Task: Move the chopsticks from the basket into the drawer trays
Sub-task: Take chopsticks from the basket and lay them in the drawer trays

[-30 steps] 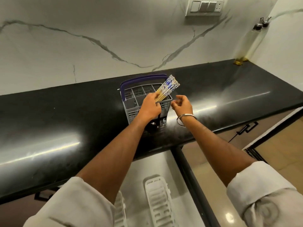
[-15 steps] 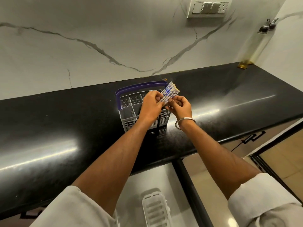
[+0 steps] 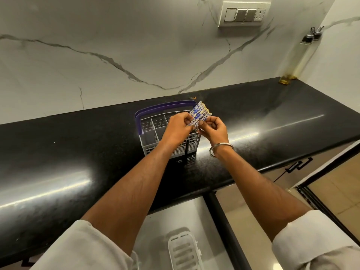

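Black polished countertop (image 3: 68,152) runs across the head view, white marble-look wall (image 3: 97,45) with grey veins behind it. Grey plastic basket (image 3: 150,137) with slotted sides and a purple handle (image 3: 165,106) stands on the counter near the front edge, divided into compartments; the ones in view look empty, the near right part is hidden by the hands. Bundle of chopsticks (image 3: 199,114), blue-and-white patterned ends, sits above the basket's right side, tilted up and to the right, ends fanned out side by side. Left hand (image 3: 176,128) is closed around the bundle from the left, thumb and fingers pinching the lower patterned part. Right hand (image 3: 215,129) touches the same bundle from the right, fingers curled and pinched on its edge, so both hands hold it. Lower ends of the chopsticks hidden behind the hands, cannot tell if they are clear of the basket. Metal bangle (image 3: 221,148) on the right wrist. Pale sleeves rolled up on both arms. Below the counter edge an open drawer (image 3: 171,221) shows, pale inside, with a white slotted tray (image 3: 183,250) in it, no chopsticks on the part seen. Switch panel (image 3: 244,14) on the wall upper right, oil bottle (image 3: 298,57) in the far right corner of the counter
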